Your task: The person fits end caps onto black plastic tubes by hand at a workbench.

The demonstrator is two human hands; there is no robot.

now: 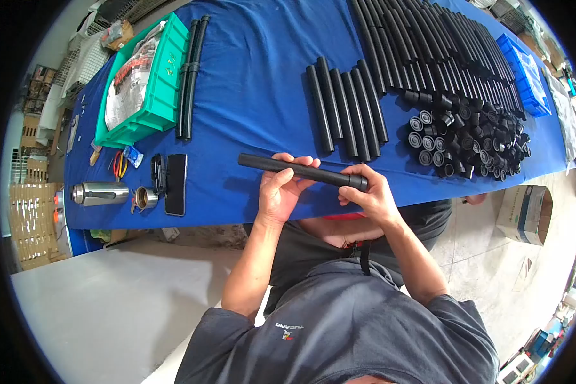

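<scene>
A black tube (262,163) lies crosswise between my hands, just above the table's front edge. Around its middle, my left hand (283,187) supports it from below with the thumb on top. The fingers of my right hand (369,193) close on the tube's right end, where a wider black cap (358,182) sits. Beyond my hands, several loose black tubes (345,112) lie side by side on the blue cloth. A heap of black caps (464,137) is to the right of them.
Many stacked tubes (429,45) fill the back right beside a blue tray (525,77). On the left are a green crate (163,83), tubes (191,77), a phone (176,184), a steel thermos (101,193) and pliers (120,165). A cardboard box (525,214) stands on the floor.
</scene>
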